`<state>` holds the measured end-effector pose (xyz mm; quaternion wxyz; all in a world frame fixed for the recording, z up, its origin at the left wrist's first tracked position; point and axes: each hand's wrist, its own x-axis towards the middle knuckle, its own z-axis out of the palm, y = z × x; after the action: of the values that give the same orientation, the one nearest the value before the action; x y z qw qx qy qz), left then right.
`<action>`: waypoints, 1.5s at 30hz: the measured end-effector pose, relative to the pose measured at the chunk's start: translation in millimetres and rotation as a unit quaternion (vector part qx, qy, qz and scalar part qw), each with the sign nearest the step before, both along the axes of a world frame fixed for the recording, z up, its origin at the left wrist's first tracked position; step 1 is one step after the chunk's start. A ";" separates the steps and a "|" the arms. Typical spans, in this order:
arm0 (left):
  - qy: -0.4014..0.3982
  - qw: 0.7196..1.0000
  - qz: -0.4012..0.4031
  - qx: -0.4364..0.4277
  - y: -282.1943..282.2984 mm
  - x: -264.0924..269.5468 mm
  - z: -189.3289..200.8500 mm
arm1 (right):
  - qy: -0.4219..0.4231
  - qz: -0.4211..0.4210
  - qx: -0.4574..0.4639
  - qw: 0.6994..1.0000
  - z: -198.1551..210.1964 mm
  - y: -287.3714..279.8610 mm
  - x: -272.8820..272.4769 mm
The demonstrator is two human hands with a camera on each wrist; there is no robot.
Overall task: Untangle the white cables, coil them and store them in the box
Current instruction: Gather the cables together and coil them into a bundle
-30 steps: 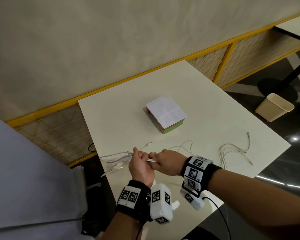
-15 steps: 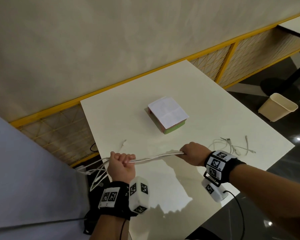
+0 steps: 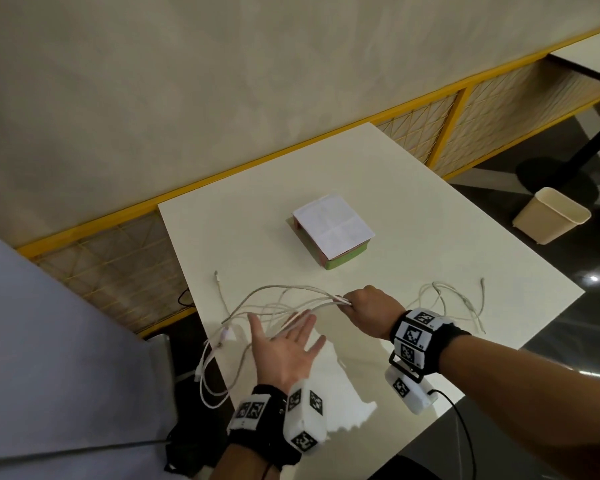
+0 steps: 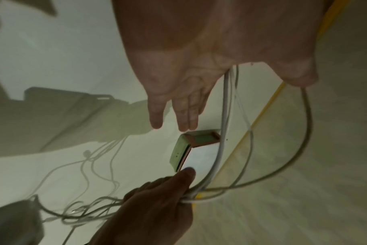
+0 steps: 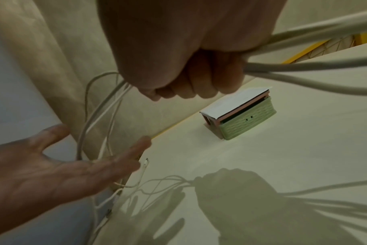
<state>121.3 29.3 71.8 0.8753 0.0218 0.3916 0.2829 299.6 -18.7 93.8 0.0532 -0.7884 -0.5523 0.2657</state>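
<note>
Several white cables (image 3: 291, 299) run as one bundle through my right hand (image 3: 366, 311), which grips them in a fist above the table's near half. To its left the strands sag in loose loops and hang past the table's left edge. My left hand (image 3: 284, 341) lies open, palm up, under those loops, and some strands rest across its fingers (image 4: 184, 112). The right wrist view shows the fist (image 5: 178, 69) wrapped round the cables (image 5: 304, 66). More cable (image 3: 458, 303) trails on the table right of the fist. The green box (image 3: 343, 261) with a white paper lid stands mid-table.
The white table (image 3: 430, 216) ends close by on the left and right. A yellow-framed mesh rail (image 3: 118, 265) runs behind it. A beige bin (image 3: 551, 220) stands on the dark floor at the right. One loose connector end (image 3: 216, 276) lies near the left edge.
My left hand has let go of the cables and opened palm up. The taut bundle has gone slack into loops. My right hand still grips it, further right than one second ago.
</note>
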 end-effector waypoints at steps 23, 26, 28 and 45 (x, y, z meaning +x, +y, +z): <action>0.108 0.981 0.151 0.055 47.7 19.7 38.4 | -0.048 0.038 -0.039 0.997 -6.6 -14.1 -2.1; 0.123 0.976 0.161 0.082 50.7 15.8 40.9 | -0.037 0.014 -0.025 0.999 -8.3 -12.4 16.4; 0.128 0.972 0.176 0.087 62.0 2.9 41.2 | -0.044 0.002 -0.047 0.998 -11.8 -17.8 35.3; 0.151 0.954 0.245 0.083 76.2 -38.2 19.7 | -0.070 -0.100 -0.133 0.983 -40.6 -82.1 131.6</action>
<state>83.1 105.5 91.5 0.7047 0.0405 0.4878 0.5135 431.2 -100.8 53.3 -0.0652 -0.8564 -0.4326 0.2741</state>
